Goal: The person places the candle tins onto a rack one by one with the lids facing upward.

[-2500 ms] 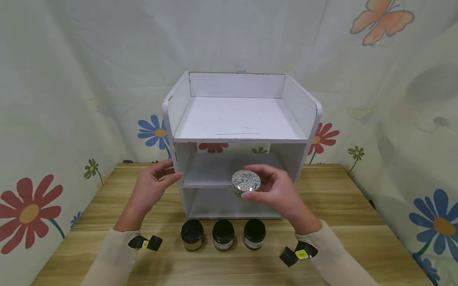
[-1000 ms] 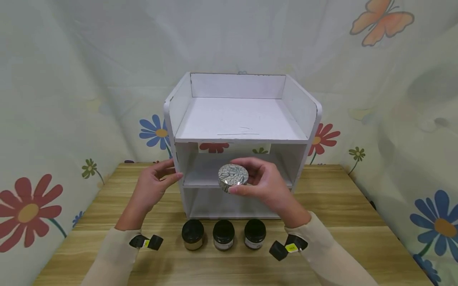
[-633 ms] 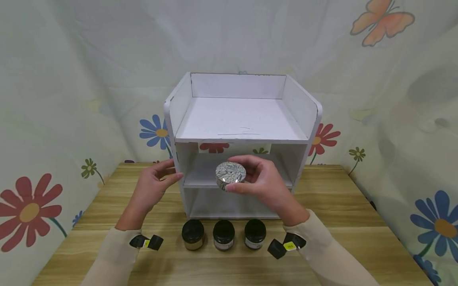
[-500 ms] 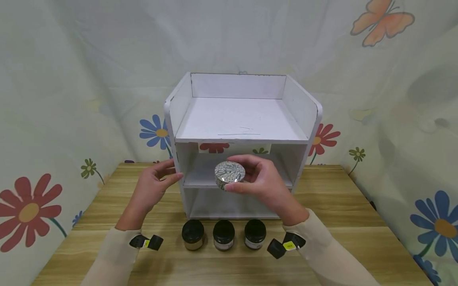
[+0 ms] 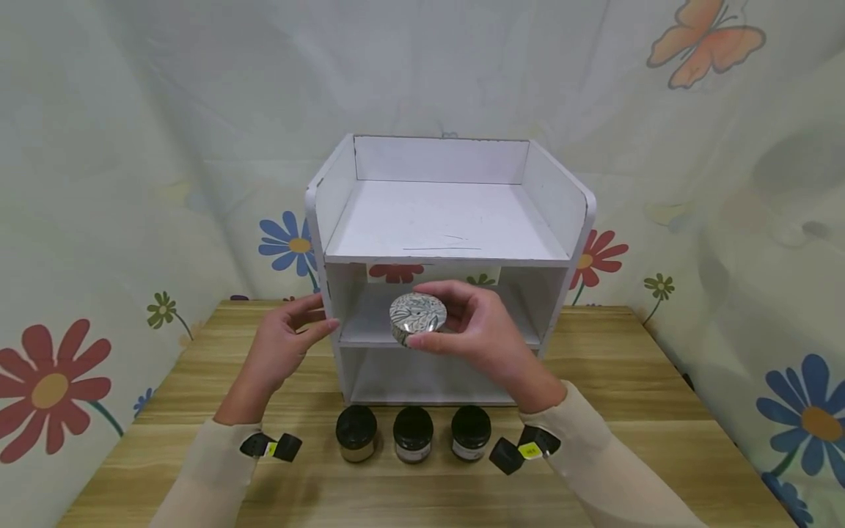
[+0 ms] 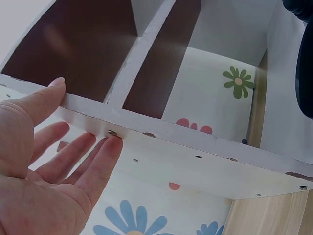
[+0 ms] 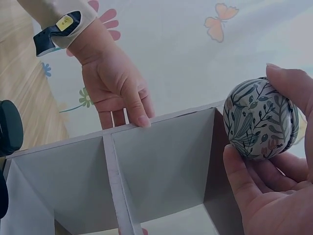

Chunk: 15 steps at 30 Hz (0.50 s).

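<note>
My right hand (image 5: 485, 334) pinches a small round tin (image 5: 417, 317) with a leafy grey-green print between thumb and fingers, in front of the middle opening of the white shelf (image 5: 449, 220). The right wrist view shows the patterned lid of the tin (image 7: 259, 120) up close, apart from the shelf. At the shelf's left side, my left hand (image 5: 284, 337) holds the panel's front edge. Seen from the left wrist, the thumb of that hand (image 6: 49, 186) lies over the edge and the fingers lie along the outer face.
Three dark-lidded jars, left jar (image 5: 356, 433), middle jar (image 5: 412, 434) and right jar (image 5: 471, 433), stand in a row before the shelf. They rest on a wooden table (image 5: 594, 469). A flower-printed curtain (image 5: 165, 147) surrounds it at the back and sides.
My right hand has carried the tin to the left and slightly up across the front of the shelf. The left hand has kept its place on the side panel; the jars stay put.
</note>
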{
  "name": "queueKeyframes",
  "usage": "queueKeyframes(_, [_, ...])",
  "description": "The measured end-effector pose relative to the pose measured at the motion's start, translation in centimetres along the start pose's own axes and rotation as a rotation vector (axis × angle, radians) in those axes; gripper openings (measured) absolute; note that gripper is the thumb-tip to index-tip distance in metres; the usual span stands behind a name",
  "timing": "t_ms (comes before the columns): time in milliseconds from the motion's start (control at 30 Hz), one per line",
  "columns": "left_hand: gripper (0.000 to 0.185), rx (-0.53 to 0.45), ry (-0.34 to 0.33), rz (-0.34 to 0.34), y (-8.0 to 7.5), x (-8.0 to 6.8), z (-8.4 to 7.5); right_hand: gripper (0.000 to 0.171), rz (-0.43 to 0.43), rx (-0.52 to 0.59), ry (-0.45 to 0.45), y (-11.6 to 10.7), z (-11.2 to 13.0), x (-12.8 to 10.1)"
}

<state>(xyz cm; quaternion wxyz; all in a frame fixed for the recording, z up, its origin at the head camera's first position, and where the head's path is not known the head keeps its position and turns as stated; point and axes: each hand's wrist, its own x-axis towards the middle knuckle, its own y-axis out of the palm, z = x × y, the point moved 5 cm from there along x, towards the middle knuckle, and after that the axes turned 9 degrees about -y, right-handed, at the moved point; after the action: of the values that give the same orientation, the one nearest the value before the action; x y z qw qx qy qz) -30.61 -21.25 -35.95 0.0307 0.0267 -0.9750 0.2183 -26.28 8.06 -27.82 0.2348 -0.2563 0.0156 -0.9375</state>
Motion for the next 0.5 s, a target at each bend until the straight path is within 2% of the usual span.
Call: queueKeyframes(500, [0.067, 0.001, 0.003, -0.005, 0.0, -0.22, -0.26, 0.057, -0.007, -0.042, -0.001, 0.17, 0.24, 0.58])
